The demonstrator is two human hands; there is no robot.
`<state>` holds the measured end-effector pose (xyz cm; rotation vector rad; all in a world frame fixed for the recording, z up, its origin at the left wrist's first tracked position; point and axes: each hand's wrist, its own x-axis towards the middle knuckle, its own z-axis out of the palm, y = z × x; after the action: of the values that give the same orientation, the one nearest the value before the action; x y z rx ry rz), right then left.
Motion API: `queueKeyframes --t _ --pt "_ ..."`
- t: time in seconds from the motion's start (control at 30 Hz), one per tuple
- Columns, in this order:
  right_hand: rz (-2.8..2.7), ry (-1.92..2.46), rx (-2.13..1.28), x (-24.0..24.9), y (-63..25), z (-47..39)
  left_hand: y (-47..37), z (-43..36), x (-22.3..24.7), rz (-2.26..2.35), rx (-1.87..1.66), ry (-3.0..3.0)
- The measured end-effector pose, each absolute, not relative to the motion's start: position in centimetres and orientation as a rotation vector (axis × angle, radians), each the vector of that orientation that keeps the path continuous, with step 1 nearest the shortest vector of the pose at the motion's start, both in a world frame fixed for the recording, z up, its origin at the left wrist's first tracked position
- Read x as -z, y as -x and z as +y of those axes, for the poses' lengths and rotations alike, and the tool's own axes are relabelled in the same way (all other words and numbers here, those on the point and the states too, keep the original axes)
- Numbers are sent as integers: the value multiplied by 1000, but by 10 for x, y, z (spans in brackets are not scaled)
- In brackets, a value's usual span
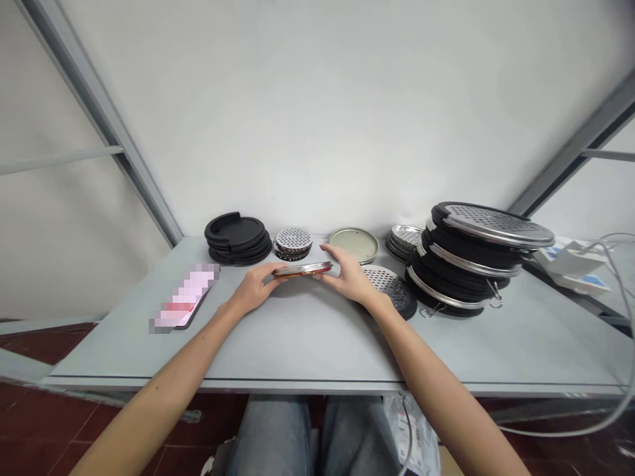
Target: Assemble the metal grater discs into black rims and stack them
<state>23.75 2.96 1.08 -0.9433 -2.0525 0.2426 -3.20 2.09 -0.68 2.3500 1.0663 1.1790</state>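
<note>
A thin round metal disc (303, 269) with a reddish lower edge is held nearly level above the grey table. My left hand (255, 285) pinches its left edge between thumb and fingers. At its right edge is my right hand (350, 274), with the thumb against the rim and the index finger lifted off. Just behind the disc sits a small stack of perforated metal discs (294, 239). A pale round lid (354, 244) rests behind my right hand. Beside that hand, a perforated disc on a black base (389, 289) lies partly hidden by my wrist.
Black round rings (235, 237) are stacked at the back left, near a phone (186, 297). On the right stand a tall pile of black and metal discs (461, 264) and a small metal stack (404, 241). A white cable (618, 277) hangs at the far right.
</note>
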Motion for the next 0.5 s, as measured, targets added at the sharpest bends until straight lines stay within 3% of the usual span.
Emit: queueKeyframes --t 0.17,0.5 --pt "-2057 1004 -252 -9 -244 35 29 20 3 1138 -1263 -2311" --pt "-2020 803 49 -14 -236 27 29 21 2 1179 -1372 -2508"
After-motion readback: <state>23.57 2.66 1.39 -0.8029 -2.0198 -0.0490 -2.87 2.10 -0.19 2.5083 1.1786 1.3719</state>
